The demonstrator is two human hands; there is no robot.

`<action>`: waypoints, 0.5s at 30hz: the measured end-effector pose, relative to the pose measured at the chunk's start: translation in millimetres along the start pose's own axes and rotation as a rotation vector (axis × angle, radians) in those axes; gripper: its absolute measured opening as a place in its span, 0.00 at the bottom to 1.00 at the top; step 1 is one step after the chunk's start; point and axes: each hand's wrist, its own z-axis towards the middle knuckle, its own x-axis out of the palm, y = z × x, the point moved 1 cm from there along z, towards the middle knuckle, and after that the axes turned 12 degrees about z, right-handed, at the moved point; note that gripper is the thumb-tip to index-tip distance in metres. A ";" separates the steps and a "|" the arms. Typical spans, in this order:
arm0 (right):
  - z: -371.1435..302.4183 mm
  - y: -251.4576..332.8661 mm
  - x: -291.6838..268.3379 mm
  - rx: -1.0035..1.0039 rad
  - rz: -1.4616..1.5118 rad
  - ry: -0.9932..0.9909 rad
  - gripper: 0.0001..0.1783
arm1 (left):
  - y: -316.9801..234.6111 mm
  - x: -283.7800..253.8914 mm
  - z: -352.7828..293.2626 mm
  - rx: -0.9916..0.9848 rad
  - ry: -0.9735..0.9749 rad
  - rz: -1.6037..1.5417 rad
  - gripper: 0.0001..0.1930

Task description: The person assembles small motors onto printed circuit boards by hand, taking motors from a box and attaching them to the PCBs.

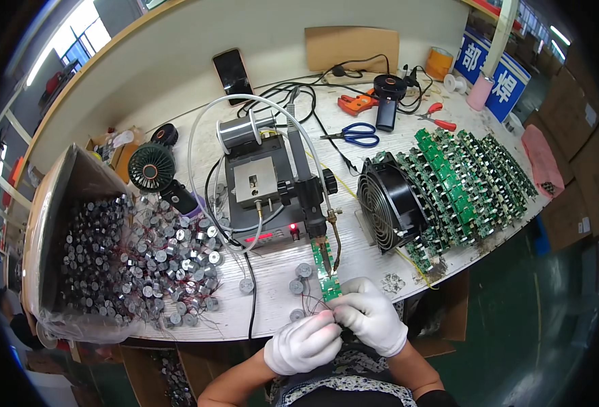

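Observation:
In white gloves, my left hand (304, 344) and my right hand (371, 317) meet at the table's front edge, fingertips pinched close together. Thin wires (318, 303) run into their fingers from small round silver motors (303, 270) lying just left of a narrow green circuit board (324, 261). The fingers hide the wire ends. Fingertips of the left glove look bare. The board lies beyond my hands, beneath the tip of a soldering machine (320, 241); its near end almost touches my right hand. A spool of solder wire (239, 133) sits atop the machine.
Many motors (170, 258) spill from a lined carton (48, 224) at left. On the right stand a black fan (389, 203) and rows of circuit boards (449, 180). Blue scissors (359, 134), red-handled pliers (437, 119), a phone (233, 73) and a small fan (151, 167) lie farther back.

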 end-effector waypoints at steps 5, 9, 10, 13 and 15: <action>2.1 1.4 -8.1 0.102 0.166 0.077 0.12 | -2.4 -6.1 2.0 0.139 0.029 -0.142 0.16; 3.4 5.3 -9.5 0.200 0.220 0.136 0.11 | -8.7 -5.4 -1.0 0.166 0.028 -0.185 0.15; 2.7 6.1 -9.4 0.269 0.242 0.113 0.10 | -5.2 -9.7 1.5 0.146 0.059 -0.222 0.14; 3.2 4.7 -9.4 0.251 0.166 0.056 0.09 | 6.3 -23.1 -2.3 0.126 0.094 -0.076 0.11; 2.6 3.4 -3.8 0.192 0.158 0.000 0.08 | 13.1 -27.5 -5.7 -0.053 0.019 0.003 0.13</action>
